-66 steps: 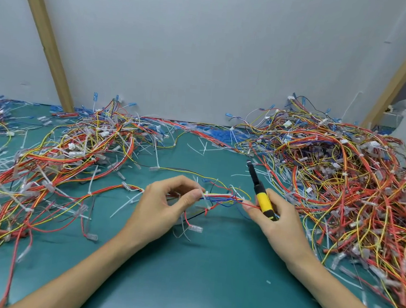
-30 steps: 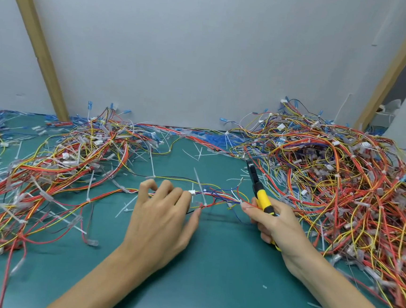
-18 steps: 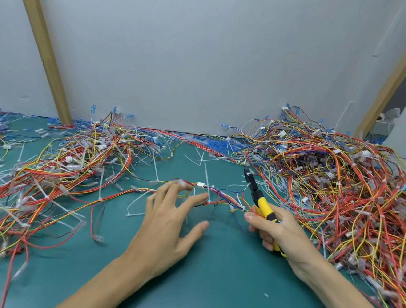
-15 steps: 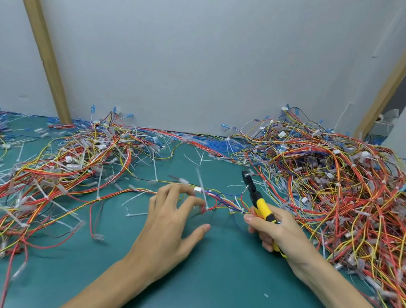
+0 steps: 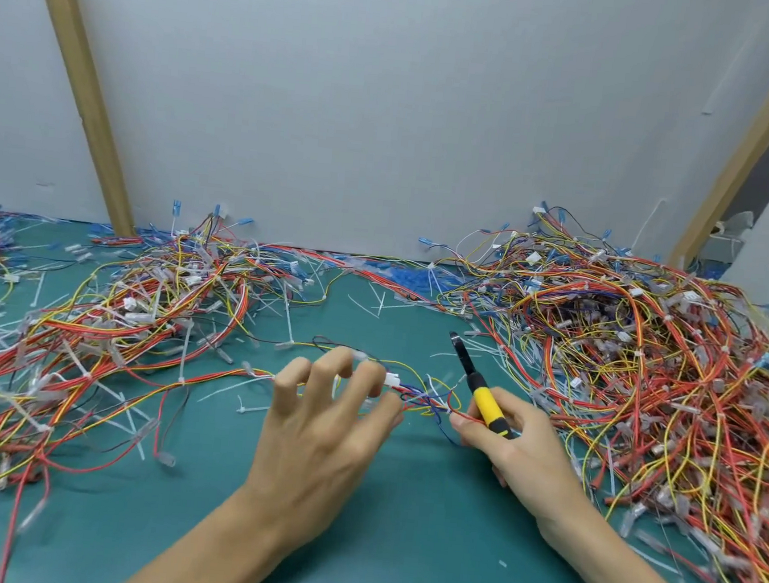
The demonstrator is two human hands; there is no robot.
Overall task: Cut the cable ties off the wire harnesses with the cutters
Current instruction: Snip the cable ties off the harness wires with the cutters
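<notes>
Harness point(image 5: 419, 399) end touching right grip point(image 5: 515, 449) — cutters point(image 5: 486, 405) clasped inside.

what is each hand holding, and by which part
Right hand grips the cutters by the yellow handle. Left hand holds nothing, fingers spread over the wires.

I see left forearm bare, reaching in from bottom centre | left hand point(image 5: 324, 430) palm down, fingers spread, loosely bent | right forearm bare, entering from bottom right | right hand point(image 5: 520, 449) curled round the cutters point(image 5: 487, 400), tip pointing away from me
</notes>
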